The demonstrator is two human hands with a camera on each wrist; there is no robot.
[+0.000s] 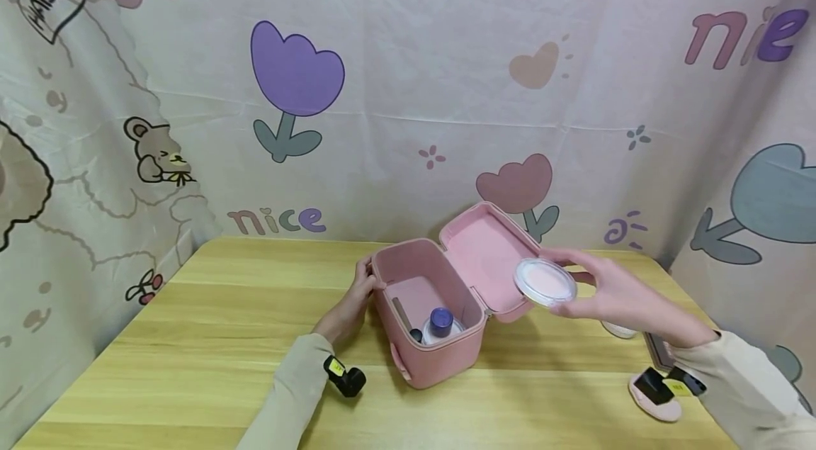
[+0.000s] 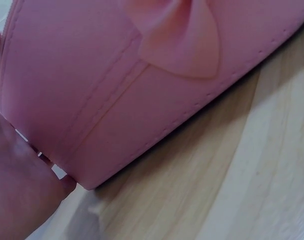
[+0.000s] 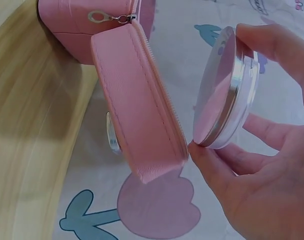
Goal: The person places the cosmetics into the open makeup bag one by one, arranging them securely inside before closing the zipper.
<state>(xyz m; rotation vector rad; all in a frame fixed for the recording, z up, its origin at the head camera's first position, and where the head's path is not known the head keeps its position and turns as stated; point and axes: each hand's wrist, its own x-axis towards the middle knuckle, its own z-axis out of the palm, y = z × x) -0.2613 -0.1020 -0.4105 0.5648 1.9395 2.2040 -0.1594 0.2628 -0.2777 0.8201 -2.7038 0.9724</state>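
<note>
A pink zip cosmetic case (image 1: 440,358) stands on the table with its lid (image 1: 487,259) swung back to the right. My left hand (image 1: 352,300) grips the case's left wall near the far corner. In the left wrist view, a pink bow (image 2: 184,37) decorates the side of the case (image 2: 111,95). My right hand (image 1: 605,287) holds a round compact (image 1: 545,282) with a silvery rim in front of the lid. Thumb and fingers pinch the compact (image 3: 227,92) by its edge in the right wrist view. Inside the case lie a blue-capped container (image 1: 441,321) and a thin brush-like stick (image 1: 403,314).
Right of the case, partly behind the right forearm, are a white round item (image 1: 618,329), a dark-edged flat item (image 1: 659,351) and a pink oval item (image 1: 653,404). A patterned curtain (image 1: 408,81) hangs behind the wooden table (image 1: 242,322).
</note>
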